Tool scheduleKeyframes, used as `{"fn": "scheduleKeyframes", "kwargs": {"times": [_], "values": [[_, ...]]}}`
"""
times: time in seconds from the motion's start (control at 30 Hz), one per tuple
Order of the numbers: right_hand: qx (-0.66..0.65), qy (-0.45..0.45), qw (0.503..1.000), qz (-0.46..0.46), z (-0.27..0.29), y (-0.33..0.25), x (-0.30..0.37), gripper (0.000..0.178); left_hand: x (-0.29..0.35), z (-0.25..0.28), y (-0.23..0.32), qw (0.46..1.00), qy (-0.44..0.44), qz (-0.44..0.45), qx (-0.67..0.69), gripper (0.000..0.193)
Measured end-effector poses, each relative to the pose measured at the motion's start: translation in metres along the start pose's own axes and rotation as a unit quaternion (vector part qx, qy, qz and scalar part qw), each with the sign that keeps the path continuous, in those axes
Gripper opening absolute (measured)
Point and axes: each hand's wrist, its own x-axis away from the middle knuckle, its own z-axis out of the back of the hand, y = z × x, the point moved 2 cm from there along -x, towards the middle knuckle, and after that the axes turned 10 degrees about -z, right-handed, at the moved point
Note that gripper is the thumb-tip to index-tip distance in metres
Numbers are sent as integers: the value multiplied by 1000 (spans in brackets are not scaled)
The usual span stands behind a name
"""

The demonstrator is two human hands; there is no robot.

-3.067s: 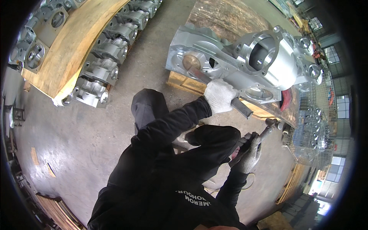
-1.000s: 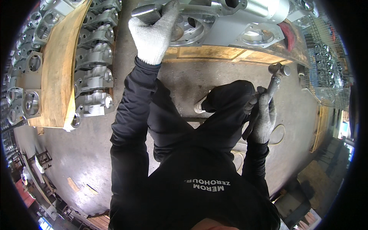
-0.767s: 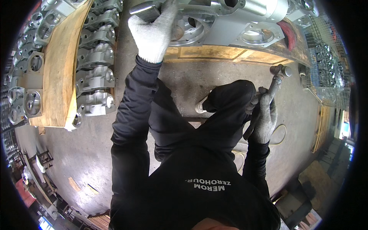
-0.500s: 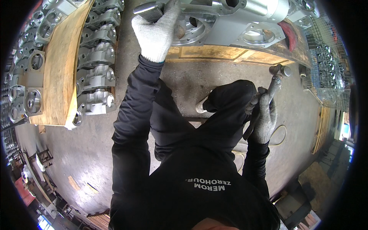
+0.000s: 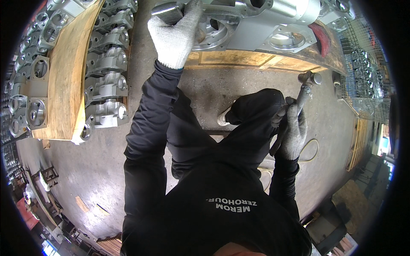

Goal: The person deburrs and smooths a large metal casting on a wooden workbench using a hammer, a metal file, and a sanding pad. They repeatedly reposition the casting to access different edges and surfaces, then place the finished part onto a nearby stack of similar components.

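In a grey knit glove, my right hand (image 5: 294, 132) is wrapped round the handle of a hammer (image 5: 304, 96), held upright beside my right knee, its metal head (image 5: 309, 78) away from me. My left hand (image 5: 176, 40), in a white knit glove, is closed on a shiny metal piece (image 5: 168, 13) with a dark side; whether this belongs to the casting beside it cannot be made out. To its right lies a large grey metal casting (image 5: 250, 36) with round machined openings, on a wooden bench (image 5: 239, 59). Part of the casting runs out of view at the top.
At left, rows of similar castings (image 5: 112, 85) flank a wooden board (image 5: 68, 85). A red cloth-like piece (image 5: 320, 39) is at the bench's right end. Beyond it stands a wire mesh cage (image 5: 363, 72) with metal parts. A pale hose (image 5: 314, 150) curls on the floor by my right forearm.
The right hand and hammer have shifted very slightly to the left. My left hand keeps its hold in nearly the same place.
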Motion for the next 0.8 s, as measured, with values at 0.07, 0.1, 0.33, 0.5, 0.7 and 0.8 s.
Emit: {"fn": "scheduleKeyframes", "kwargs": {"times": [0.07, 0.1, 0.33, 0.5, 0.7, 0.8], "values": [[-6, 8, 1000, -10, 0, 1, 0, 39, 0, 0, 2, 1000, 10, 1, -6, 19], [1, 7, 1000, 2, -1, 0, 0, 35, 0, 0, 2, 1000, 3, 12, -6, 20], [0, 16, 1000, 3, -2, -1, -2, 34, -1, 0, 3, 999, -13, 41, 18, 22], [-1, 12, 1000, 7, -3, -1, -1, 32, -1, -1, 2, 1000, -9, 9, -16, 19], [-11, 10, 1000, 4, -3, -1, 0, 31, -3, 1, 2, 999, -32, 6, -19, 13], [-11, 12, 1000, 0, -2, -1, -1, 30, -4, 1, 1, 999, -37, -9, -34, 13]]}}
